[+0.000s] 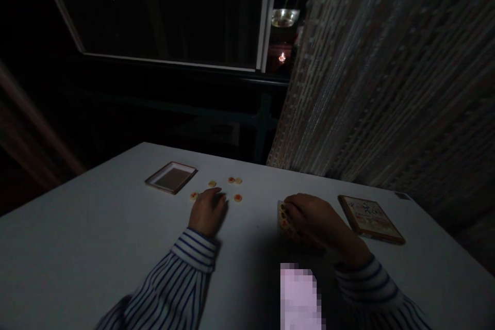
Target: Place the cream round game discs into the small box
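Both my arms in blue-striped sleeves rest on a white table (77, 237). My left hand (208, 210) lies knuckles up, fingers curled down onto the table among several small round yellow tokens with red marks (237, 197); what its fingertips touch is hidden. My right hand (317, 219) is closed over a card sheet printed with round tokens (285, 221), pressing it at its left edge. The room is dim.
An empty shallow box tray (170, 177) lies to the left of the tokens. A box lid with a picture (371, 218) lies by the right edge. A curtain (386, 72) hangs behind on the right, a dark window (162, 10) behind the table.
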`<control>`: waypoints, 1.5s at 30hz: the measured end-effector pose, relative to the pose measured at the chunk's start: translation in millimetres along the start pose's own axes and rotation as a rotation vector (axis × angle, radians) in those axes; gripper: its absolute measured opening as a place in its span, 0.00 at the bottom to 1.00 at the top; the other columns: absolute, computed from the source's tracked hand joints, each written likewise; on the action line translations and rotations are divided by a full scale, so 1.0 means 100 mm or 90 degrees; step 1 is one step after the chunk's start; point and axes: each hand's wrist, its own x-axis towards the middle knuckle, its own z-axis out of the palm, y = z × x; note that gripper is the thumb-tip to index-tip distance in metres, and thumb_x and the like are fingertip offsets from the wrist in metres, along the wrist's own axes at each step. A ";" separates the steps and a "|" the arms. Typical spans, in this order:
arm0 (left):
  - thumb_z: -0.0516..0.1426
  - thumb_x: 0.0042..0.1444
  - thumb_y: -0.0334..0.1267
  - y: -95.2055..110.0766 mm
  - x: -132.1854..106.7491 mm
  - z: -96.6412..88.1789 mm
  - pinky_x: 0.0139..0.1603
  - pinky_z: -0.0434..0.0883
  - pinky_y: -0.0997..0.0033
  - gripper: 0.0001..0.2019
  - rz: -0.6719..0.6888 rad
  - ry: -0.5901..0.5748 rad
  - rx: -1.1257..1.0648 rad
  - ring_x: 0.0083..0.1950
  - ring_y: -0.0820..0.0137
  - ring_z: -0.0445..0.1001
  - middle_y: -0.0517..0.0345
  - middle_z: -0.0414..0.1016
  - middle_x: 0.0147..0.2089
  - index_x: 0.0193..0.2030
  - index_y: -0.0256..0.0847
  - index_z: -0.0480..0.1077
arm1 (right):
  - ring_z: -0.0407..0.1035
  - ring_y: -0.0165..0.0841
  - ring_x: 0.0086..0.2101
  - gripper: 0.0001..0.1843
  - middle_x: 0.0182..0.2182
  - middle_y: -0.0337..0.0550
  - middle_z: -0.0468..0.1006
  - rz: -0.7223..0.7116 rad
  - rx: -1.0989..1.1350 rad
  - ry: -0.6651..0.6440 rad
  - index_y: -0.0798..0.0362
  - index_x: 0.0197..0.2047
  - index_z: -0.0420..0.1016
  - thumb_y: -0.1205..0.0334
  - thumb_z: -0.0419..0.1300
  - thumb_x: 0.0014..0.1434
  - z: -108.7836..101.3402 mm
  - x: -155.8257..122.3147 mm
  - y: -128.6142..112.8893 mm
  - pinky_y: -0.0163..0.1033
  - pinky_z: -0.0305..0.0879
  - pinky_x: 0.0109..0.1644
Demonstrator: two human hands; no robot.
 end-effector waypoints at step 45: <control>0.55 0.51 0.40 0.27 0.00 0.02 0.44 0.69 0.67 0.13 -0.021 0.039 -0.292 0.42 0.68 0.70 0.52 0.70 0.42 0.42 0.38 0.69 | 0.65 0.34 0.45 0.20 0.44 0.49 0.73 -0.027 0.027 -0.058 0.56 0.51 0.68 0.59 0.45 0.60 0.15 0.42 -0.44 0.36 0.57 0.49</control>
